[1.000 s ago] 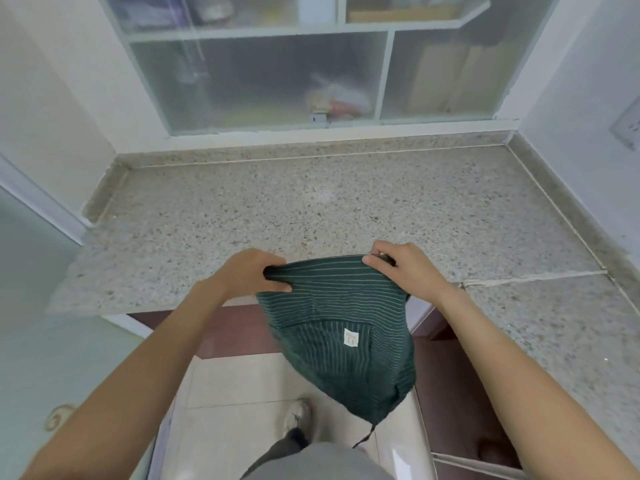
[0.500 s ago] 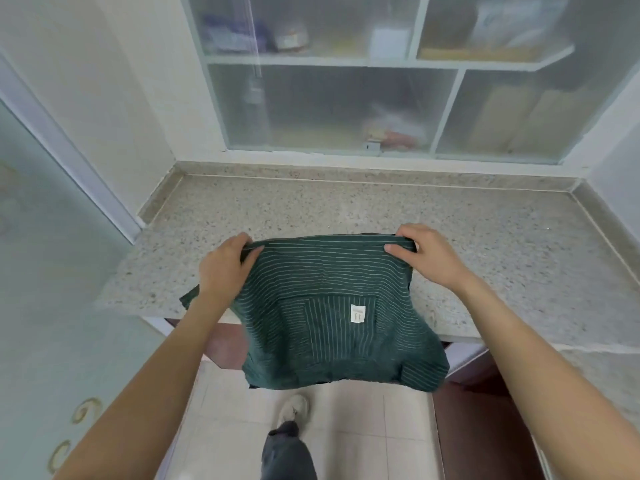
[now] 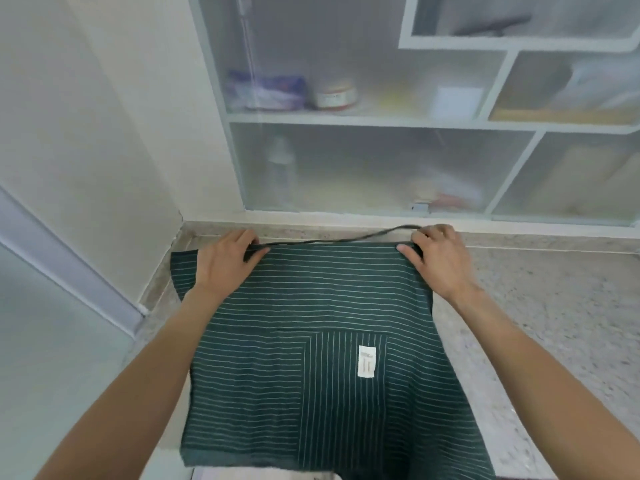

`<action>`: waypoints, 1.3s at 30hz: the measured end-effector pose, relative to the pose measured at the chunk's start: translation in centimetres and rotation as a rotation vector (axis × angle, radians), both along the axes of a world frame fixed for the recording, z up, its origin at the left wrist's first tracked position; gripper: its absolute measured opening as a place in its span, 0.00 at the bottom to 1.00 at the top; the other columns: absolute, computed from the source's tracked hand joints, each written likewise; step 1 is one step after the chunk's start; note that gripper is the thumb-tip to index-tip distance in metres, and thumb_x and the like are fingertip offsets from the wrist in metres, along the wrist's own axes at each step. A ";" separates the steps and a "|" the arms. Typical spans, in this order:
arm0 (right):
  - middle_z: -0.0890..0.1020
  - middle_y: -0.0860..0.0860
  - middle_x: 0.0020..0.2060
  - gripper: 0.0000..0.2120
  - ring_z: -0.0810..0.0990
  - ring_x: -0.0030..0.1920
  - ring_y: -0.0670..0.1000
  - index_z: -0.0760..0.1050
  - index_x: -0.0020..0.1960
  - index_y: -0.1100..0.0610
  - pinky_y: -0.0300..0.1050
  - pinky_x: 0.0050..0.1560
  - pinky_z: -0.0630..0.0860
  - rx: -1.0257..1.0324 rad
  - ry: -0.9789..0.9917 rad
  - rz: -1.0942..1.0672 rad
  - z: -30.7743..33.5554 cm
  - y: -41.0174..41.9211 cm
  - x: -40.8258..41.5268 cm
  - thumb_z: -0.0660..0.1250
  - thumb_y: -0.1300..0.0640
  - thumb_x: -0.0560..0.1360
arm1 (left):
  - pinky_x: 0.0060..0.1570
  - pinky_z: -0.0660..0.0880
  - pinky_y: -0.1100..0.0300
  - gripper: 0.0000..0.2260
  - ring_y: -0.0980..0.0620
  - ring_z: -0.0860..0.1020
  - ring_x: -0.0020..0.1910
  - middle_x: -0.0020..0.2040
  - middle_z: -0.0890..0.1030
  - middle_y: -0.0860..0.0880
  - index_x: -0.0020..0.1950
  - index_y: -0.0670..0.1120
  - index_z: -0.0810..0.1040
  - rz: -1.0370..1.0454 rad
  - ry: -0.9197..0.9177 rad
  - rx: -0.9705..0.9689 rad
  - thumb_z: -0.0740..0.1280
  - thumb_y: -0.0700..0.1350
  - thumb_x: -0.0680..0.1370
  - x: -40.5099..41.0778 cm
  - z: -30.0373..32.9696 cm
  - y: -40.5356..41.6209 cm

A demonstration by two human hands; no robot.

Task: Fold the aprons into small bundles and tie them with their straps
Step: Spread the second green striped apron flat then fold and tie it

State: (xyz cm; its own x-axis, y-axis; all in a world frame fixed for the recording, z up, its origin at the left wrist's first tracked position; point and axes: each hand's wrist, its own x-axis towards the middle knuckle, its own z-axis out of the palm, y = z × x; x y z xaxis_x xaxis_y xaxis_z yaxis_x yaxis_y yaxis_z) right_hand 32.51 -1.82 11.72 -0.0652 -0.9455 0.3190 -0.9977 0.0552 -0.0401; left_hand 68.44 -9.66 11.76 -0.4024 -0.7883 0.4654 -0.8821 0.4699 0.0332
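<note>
The left hand (image 3: 227,263) pinches the far left corner of the apron (image 3: 311,341) and the right hand (image 3: 440,261) grips its far right corner, spreading the cloth flat on the speckled counter (image 3: 554,323); this looks like the laying-out step, so the next move probably calls for folding the sides inward. The apron is dark green with thin pale stripes, a pocket bearing a white label (image 3: 367,361), a dark strap (image 3: 339,239) looping along its far edge, and its near end hanging off the counter.

- I read this as a home kitchen: speckled grey granite countertop (image 3: 554,323)
- I see a frosted-glass white-framed wall cabinet (image 3: 381,119) with blurred jars, a bottle
</note>
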 end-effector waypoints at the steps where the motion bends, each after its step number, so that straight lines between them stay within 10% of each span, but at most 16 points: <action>1: 0.79 0.60 0.56 0.19 0.72 0.60 0.64 0.79 0.50 0.58 0.57 0.59 0.68 0.006 0.000 -0.031 0.1 -1.7 0.4 0.58 0.43 0.78 | 0.27 0.63 0.64 0.12 0.47 0.77 0.32 0.35 0.80 0.47 0.41 0.45 0.75 0.023 -0.003 -0.007 0.69 0.53 0.74 0.1 0.2 -1.6; 20: 0.74 0.59 0.62 0.16 0.69 0.63 0.61 0.75 0.60 0.61 0.56 0.65 0.65 0.322 0.032 -0.200 -14.0 -18.9 1.8 0.59 0.52 0.79 | 0.56 0.67 0.49 0.07 0.42 0.78 0.49 0.48 0.83 0.43 0.50 0.43 0.79 0.050 -0.181 0.285 0.63 0.44 0.78 -1.2 -15.6 -20.6; 25: 0.71 0.61 0.66 0.15 0.67 0.67 0.63 0.76 0.60 0.59 0.61 0.68 0.63 0.132 -0.100 -0.059 -17.3 -17.7 3.4 0.65 0.64 0.73 | 0.60 0.63 0.44 0.10 0.40 0.72 0.58 0.57 0.77 0.41 0.56 0.43 0.77 0.153 -0.163 0.347 0.64 0.42 0.75 -1.5 -18.6 -20.1; 30: 0.69 0.57 0.69 0.24 0.63 0.72 0.58 0.72 0.67 0.56 0.58 0.72 0.55 0.306 -0.136 0.072 -21.3 -14.8 5.8 0.49 0.46 0.78 | 0.67 0.56 0.40 0.20 0.43 0.64 0.70 0.69 0.69 0.45 0.68 0.50 0.69 0.147 -0.074 0.537 0.59 0.56 0.78 -1.6 -21.2 -16.3; 34: 0.47 0.52 0.77 0.38 0.42 0.76 0.58 0.46 0.76 0.44 0.58 0.73 0.39 0.571 -0.164 0.001 -24.0 -14.5 6.2 0.32 0.30 0.70 | 0.67 0.42 0.31 0.32 0.44 0.40 0.76 0.78 0.45 0.51 0.76 0.61 0.49 0.202 -0.134 0.819 0.50 0.70 0.74 -0.8 -23.6 -15.9; 39: 0.39 0.51 0.76 0.38 0.35 0.75 0.58 0.33 0.73 0.40 0.60 0.71 0.33 0.589 -0.122 -0.010 -25.4 -16.2 6.4 0.25 0.27 0.66 | 0.65 0.38 0.27 0.35 0.42 0.35 0.74 0.77 0.39 0.55 0.74 0.66 0.43 0.234 -0.144 0.842 0.47 0.74 0.70 0.4 -24.4 -17.4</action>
State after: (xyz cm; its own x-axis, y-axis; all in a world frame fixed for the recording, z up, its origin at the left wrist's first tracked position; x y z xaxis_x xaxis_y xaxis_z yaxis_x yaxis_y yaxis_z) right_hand 38.88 -18.07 -13.66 -0.0780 -0.9599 -0.2691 -0.9871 0.1123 -0.1144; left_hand 68.81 -27.09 -12.62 -0.1981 -0.9157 -0.3496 -0.9748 0.1467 0.1681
